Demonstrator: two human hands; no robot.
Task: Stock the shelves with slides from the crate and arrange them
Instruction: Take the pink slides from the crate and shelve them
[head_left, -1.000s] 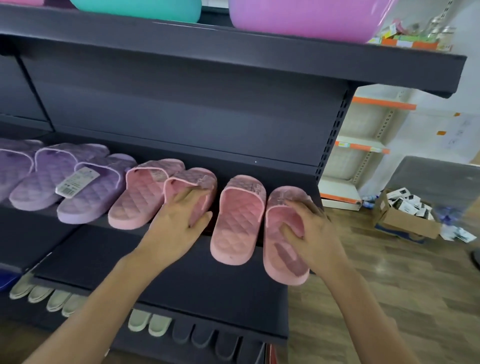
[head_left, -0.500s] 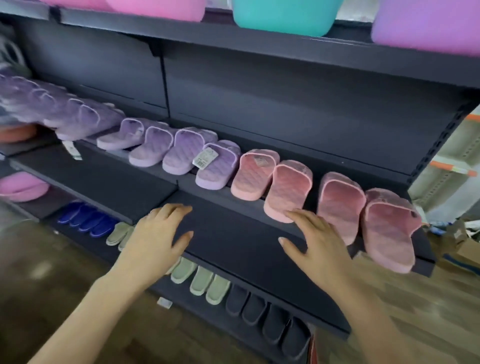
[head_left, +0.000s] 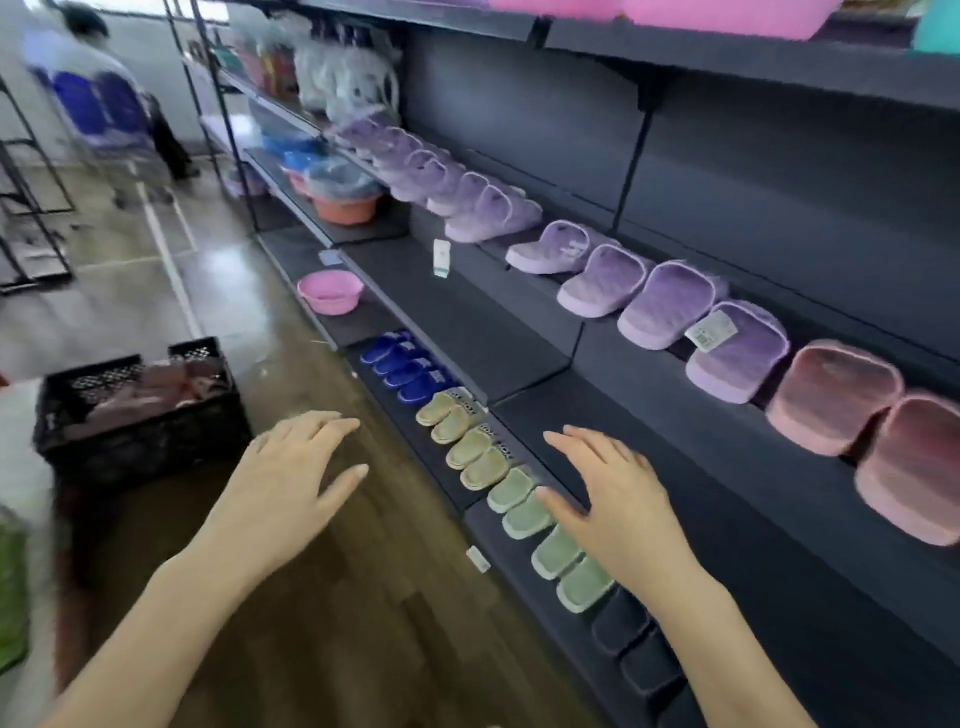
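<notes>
Crate (head_left: 140, 415): black, on the floor on the left. Dark reddish slides (head_left: 166, 387) are piled inside, too blurry on my feed to count.

Stocked row on the mid shelf (head_left: 467, 322): purple slides (head_left: 670, 306) side by side, tilted, running from far left twd the right. One carries a white tag (head_left: 711, 330). Two pink slides (head_left: 834, 397) sit just right of the purples, touching each other; the 2nd is cut by the frame edge.

L hand (head_left: 291, 478): released, fingers straight and a bit spread, palm down, nothing in it. It hangs over the floor btwn the crate and the bottom shelf.

R hand (head_left: 613, 499): same, released, empty, palm down. In my view it's in front of the shelf edge, over the green slides (head_left: 519, 499).

Bottom row, far to near: blue slides (head_left: 400, 364), beige slides (head_left: 452, 415), the green ones, then dark slides (head_left: 639, 649).

Further back there's a pink basin (head_left: 330, 291) on a low shelf and an orange basin (head_left: 345, 208) beyond it w/ plastic-wrapped stuff on top. Pink tubs (head_left: 675, 13) are on the top shelf.

Person (head_left: 104, 93) at the far end of the aisle, blurred. Wood floor.
</notes>
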